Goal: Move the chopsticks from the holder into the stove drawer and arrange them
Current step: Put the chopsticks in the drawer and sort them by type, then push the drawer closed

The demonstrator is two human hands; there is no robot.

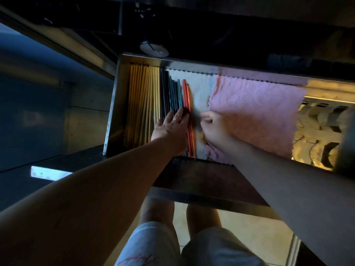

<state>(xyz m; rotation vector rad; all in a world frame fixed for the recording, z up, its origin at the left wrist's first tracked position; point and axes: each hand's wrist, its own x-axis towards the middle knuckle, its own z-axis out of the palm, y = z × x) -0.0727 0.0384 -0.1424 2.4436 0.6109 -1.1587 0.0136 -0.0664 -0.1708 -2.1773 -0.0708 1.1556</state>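
The steel stove drawer (113,104) is pulled out below me. Along its left side lie several wooden chopsticks (143,100) in a tight row, then dark and teal chopsticks (172,93), then red-orange chopsticks (186,96), all pointing away from me. My left hand (169,127) lies flat, fingers spread, pressing on the dark and teal ones beside the red pair. My right hand (213,127) is curled just right of the red-orange chopsticks, fingers pinched over the cloth; whether it holds anything is hidden.
A white cloth (199,87) and a pink cloth (255,116) line the drawer floor to the right. A round stove knob (153,48) sits above the drawer. A dark counter edge (201,181) runs below. My legs show under it.
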